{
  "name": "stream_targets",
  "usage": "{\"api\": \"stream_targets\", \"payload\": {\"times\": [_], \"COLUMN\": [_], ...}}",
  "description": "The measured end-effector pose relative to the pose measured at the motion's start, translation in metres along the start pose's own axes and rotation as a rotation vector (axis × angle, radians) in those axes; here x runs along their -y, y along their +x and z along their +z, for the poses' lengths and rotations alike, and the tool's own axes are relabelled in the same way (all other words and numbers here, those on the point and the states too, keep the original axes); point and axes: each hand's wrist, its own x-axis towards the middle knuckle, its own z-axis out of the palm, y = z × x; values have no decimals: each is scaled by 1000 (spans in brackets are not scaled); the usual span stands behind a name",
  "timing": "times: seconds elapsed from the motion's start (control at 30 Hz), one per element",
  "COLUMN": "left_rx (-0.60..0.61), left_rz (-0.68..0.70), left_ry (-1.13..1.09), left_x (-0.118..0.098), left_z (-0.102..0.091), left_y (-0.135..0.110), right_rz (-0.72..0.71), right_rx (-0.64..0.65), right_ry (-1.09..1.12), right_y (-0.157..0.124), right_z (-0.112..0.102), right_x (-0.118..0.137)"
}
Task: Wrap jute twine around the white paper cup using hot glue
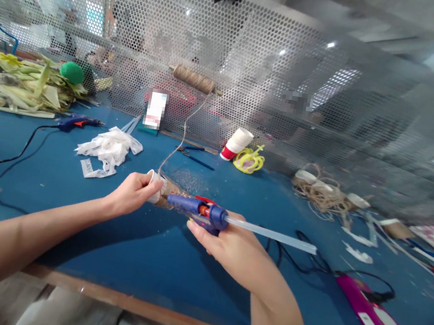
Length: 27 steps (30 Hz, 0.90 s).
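Note:
My left hand [133,193] is closed around a small white paper cup [154,181] lying tilted above the table. Twine [185,129] runs from the cup up to a spool [193,78] on the mesh panel. In my right hand [228,242] is a blue hot glue gun [196,209], a long clear glue stick [271,234] jutting from its rear. The gun's nose points left at the cup, close to my left fingers; whether the tip touches is unclear. Something brown, partly hidden behind the gun, lies beyond the cup.
White plastic scraps [109,149], a second glue gun [77,122] and pale husks [25,86] lie left. Stacked paper cups [237,144], a yellow crown-like piece [249,160] and pliers [197,156] are behind. Tangled twine [326,194] and a magenta power strip [375,314] with cables lie right.

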Motion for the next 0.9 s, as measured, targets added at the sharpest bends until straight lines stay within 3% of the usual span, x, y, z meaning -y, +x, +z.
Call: {"api": "stream_targets", "payload": {"times": [0.4, 0.9], "left_rx": [-4, 23], "left_rz": [18, 224], "left_ry": [21, 116], "left_x": [-1, -3], "left_z": [-1, -3], "left_y": [-1, -5], "right_rz": [-38, -9], "right_rx": [-43, -93], "right_ry": [27, 79], "right_y": [0, 0], "right_z": [-1, -5], "right_x": [2, -2]}}
